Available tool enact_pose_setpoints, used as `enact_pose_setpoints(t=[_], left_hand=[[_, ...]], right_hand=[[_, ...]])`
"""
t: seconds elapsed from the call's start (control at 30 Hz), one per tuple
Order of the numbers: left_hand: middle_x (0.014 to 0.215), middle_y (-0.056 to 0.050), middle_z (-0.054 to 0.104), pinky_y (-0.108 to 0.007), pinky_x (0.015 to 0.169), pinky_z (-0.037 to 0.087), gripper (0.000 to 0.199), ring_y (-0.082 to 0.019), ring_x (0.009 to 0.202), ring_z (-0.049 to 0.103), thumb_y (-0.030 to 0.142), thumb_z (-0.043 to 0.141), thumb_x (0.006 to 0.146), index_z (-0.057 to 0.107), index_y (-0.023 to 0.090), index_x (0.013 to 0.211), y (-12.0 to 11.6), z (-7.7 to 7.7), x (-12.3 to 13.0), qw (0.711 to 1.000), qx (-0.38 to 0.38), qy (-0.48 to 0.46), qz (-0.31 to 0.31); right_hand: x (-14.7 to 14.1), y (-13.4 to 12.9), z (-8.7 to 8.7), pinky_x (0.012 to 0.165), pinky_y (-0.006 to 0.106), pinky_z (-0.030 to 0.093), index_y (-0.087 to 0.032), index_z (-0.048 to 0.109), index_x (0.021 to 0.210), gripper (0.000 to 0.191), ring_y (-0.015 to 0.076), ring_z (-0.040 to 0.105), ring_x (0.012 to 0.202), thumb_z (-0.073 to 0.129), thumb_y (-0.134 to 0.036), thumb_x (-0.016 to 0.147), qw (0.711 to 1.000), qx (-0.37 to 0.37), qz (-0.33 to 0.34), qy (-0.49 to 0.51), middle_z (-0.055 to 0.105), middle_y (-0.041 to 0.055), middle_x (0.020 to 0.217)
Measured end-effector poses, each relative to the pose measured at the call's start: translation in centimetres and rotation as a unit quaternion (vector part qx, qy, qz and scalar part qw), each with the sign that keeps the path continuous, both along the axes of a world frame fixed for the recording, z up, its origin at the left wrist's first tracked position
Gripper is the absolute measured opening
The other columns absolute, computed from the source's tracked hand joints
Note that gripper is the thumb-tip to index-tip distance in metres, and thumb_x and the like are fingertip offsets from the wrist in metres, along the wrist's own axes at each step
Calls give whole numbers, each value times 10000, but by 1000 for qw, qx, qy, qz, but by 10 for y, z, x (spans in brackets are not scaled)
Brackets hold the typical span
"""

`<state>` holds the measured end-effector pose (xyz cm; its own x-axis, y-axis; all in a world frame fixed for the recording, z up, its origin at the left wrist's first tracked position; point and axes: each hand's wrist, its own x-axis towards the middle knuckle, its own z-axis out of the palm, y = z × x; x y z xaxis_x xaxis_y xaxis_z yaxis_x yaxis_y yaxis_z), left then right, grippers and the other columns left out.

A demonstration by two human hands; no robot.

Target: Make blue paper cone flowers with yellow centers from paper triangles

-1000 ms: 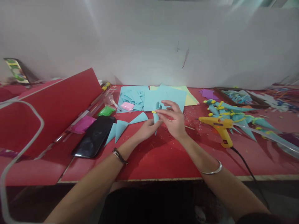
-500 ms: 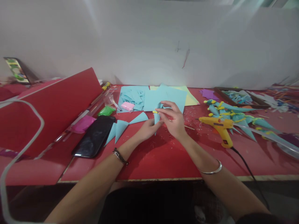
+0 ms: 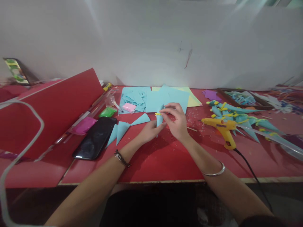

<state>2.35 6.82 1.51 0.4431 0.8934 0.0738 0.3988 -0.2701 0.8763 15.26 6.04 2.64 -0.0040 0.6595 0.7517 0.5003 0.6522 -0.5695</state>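
Observation:
A small blue paper cone (image 3: 159,121) points downward over the red table, with a yellow band (image 3: 158,114) around its upper part. My left hand (image 3: 150,130) has its fingers closed on the cone's lower part from the left. From the right, my right hand (image 3: 176,121) pinches at the cone's top edge beside the yellow band, its thumb and fingertips close together. Three flat-looking blue cones (image 3: 123,130) lie to the left of my hands. Behind them are blue paper sheets (image 3: 174,96) and a heap of blue paper strips (image 3: 134,99).
A yellow glue gun (image 3: 222,127) with a black cord lies at the right, before a pile of blue cones with yellow trim (image 3: 246,119). A black phone (image 3: 96,138), a green packet (image 3: 107,112) and a leaning red board (image 3: 52,110) stand at the left.
The yellow band now shows more fully across the cone, and the fingertips of my right hand have shifted slightly right. My left hand has hardly moved.

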Motion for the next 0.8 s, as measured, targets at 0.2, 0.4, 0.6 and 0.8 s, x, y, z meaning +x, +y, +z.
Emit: enact_pose_setpoints(t=[0.2,0.4,0.6,0.8], left_hand=[[531,35,333,-229,470,256,330,-93,513,318,456,422,746,440,156,609,0,0,0,1000,-4,-2,1],[553,39,302,-234,488,252,329,-96,526,302,469,385,762,411,169,628,0,2,0,1000,-12,-6,-19],[522,50,246,-237,468,229,334,-87,490,262,452,402,746,312,189,560,0,1,0,1000,-14,7,5],[506,49,272,-237,471,221,338,-88,488,274,445,443,728,338,184,541,-1,3,1,999,-30,-10,12]], right_hand=[[0,0,-1,805,340,472,-234,623,820,126,154,518,889,498,-230,805,1000,-6,3,2,472,35,922],[-1,-2,1,803,311,472,-220,623,836,175,143,514,908,449,-236,831,1000,-13,13,21,469,38,919],[-1,-1,0,837,326,461,-232,620,838,117,146,503,919,513,-218,792,1000,-16,14,2,452,33,945],[-1,0,0,827,318,462,-224,616,823,118,147,508,904,501,-229,798,1000,-20,17,9,453,36,933]])
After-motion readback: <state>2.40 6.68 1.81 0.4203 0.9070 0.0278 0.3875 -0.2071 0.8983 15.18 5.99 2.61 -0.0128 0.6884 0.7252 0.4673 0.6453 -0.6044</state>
